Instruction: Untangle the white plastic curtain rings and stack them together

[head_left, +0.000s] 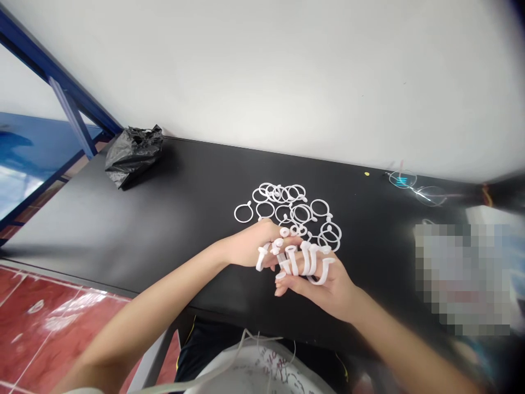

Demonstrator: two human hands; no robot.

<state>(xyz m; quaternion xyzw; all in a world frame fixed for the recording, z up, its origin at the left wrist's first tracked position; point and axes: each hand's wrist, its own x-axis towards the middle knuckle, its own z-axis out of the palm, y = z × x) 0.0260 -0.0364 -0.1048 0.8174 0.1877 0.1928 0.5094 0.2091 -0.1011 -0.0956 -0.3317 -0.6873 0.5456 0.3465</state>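
My right hand (pixel 332 295) has several white curtain rings (pixel 305 260) gathered around its fingers, their small eyelets pointing up. Close against it, my left hand (pixel 254 243) is closed on a white curtain ring (pixel 261 258), and its fingertips meet the rings at the right hand. Some fingers of both hands are hidden behind the rings. Just beyond the hands, more white curtain rings (pixel 243 213) lie loose and overlapping on the black table (pixel 197 191).
A crumpled black plastic bag (pixel 135 153) sits at the table's back left, beside a blue metal frame (pixel 74 109). Eyeglasses (pixel 416 189) rest at the back right, with a blurred-out object (pixel 461 279) nearer. A white bucket (pixel 262 366) stands below the front edge.
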